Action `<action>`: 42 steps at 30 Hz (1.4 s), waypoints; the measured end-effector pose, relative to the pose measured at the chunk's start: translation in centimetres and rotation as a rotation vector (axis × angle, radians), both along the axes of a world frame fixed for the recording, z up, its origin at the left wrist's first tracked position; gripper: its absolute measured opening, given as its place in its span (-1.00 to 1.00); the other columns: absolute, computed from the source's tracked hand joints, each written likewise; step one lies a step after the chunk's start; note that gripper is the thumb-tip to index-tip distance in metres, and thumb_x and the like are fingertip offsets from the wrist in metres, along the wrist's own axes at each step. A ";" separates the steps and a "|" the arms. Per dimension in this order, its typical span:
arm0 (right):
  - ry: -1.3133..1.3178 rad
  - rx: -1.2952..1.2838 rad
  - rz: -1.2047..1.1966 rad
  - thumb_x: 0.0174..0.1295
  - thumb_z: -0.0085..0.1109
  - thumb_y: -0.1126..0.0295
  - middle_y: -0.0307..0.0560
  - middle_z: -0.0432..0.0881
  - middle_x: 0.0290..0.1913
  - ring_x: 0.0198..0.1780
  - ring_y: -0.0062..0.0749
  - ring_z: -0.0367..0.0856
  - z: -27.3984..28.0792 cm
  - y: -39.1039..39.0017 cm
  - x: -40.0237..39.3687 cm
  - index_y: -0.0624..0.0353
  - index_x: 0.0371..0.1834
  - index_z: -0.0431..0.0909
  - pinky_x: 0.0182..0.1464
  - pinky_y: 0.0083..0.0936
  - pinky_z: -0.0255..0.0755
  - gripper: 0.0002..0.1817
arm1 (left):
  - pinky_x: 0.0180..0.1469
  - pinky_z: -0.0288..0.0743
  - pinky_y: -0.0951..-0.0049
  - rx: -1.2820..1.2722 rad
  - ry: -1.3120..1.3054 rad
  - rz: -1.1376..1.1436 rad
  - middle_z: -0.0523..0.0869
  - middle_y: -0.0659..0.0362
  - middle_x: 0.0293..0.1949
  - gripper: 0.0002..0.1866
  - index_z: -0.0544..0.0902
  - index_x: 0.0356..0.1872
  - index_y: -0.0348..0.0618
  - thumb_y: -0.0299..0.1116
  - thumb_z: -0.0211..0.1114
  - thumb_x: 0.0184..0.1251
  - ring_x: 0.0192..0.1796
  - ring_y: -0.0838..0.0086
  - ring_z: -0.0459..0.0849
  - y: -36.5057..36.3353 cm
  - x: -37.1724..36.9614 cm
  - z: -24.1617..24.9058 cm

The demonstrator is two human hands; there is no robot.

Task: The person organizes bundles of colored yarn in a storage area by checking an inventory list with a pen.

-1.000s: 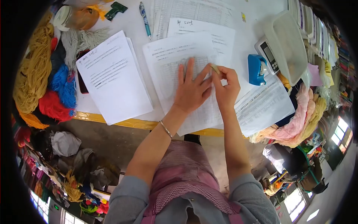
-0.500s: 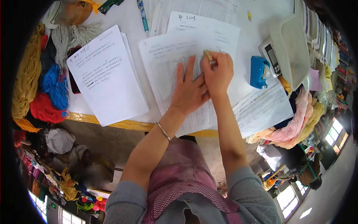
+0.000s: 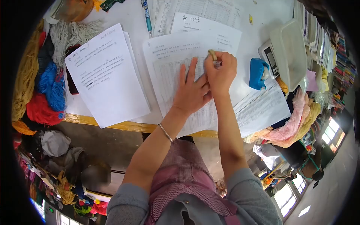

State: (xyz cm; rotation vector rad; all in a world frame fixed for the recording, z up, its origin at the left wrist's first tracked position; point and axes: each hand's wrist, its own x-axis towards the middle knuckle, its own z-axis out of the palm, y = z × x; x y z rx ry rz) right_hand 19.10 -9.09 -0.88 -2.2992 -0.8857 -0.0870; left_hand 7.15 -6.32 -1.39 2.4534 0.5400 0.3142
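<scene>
My left hand (image 3: 190,92) lies on a printed sheet (image 3: 165,67) with its fingers spread, pressing the paper against the table. Just right of it, my right hand (image 3: 222,73) pinches a small tan tuft of yarn (image 3: 212,55) between thumb and fingers, over the same sheet's upper right part. Part of the tuft is hidden by the fingers. Beneath the sheet, another page (image 3: 198,23) with handwriting at its top sticks out. The two hands touch or nearly touch near the left thumb.
To the left is a stack of printed pages (image 3: 108,82), with yarn hanks (image 3: 52,84) beyond it. A pen (image 3: 146,18) lies above. On the right are a blue tape dispenser (image 3: 257,74), a scale (image 3: 270,58), a plastic tray (image 3: 288,56), a printed list (image 3: 262,108) and pink yarn (image 3: 294,120).
The tan tuft sits slightly differently in my right fingers, its rounded end showing more above them. My left hand stays on the sheet. The whole view has shifted slightly.
</scene>
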 end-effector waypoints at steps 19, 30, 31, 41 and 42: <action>0.020 -0.037 0.129 0.01 0.33 0.52 -0.15 0.51 -0.42 -0.31 -0.14 0.45 1.0 -0.6 0.1 0.11 -0.40 0.54 -0.27 -0.28 0.40 -0.86 | 0.49 -0.30 -0.29 -0.025 0.037 -0.012 0.48 0.39 0.34 -0.60 0.65 0.07 0.23 0.05 0.25 0.25 0.56 -0.08 0.02 0.0 -0.1 -0.1; -0.043 -0.025 0.109 0.01 0.32 0.53 -0.11 0.53 -0.40 -0.30 -0.11 0.46 0.8 -0.1 0.8 0.11 -0.38 0.54 -0.23 -0.25 0.40 -0.85 | 0.44 -0.17 -0.37 -0.021 -0.001 -0.034 0.53 0.36 0.27 -0.58 0.66 0.07 0.19 0.01 0.30 0.19 0.54 -0.12 0.06 0.4 -0.4 0.0; -0.063 -0.029 0.127 0.01 0.32 0.53 -0.11 0.53 -0.40 -0.29 -0.11 0.46 0.6 -0.3 0.7 0.11 -0.38 0.54 -0.23 -0.24 0.40 -0.85 | 0.45 -0.19 -0.36 -0.027 -0.035 -0.014 0.52 0.36 0.26 -0.60 0.65 0.06 0.20 -0.01 0.29 0.21 0.55 -0.11 0.04 0.3 -0.3 0.0; 0.394 0.081 0.249 0.14 0.39 0.40 -0.07 0.69 -0.30 -0.32 -0.40 0.63 4.6 12.5 -0.7 0.21 -0.23 0.69 -0.19 -0.51 0.51 -0.83 | 0.51 -0.27 -0.26 -0.078 0.090 -0.112 0.43 0.25 0.35 -0.51 0.53 0.28 0.25 -0.09 0.23 0.30 0.55 -0.04 0.05 0.7 -0.8 0.5; 0.437 0.109 0.291 0.15 0.39 0.39 -0.07 0.69 -0.30 -0.33 -0.41 0.63 4.4 15.0 -1.5 0.22 -0.20 0.68 -0.19 -0.52 0.51 -0.80 | 0.54 -0.20 -0.10 -0.052 0.001 -0.045 0.43 0.24 0.35 -0.43 0.44 0.38 0.16 -0.23 0.23 0.31 0.50 0.09 0.16 0.7 -0.9 0.6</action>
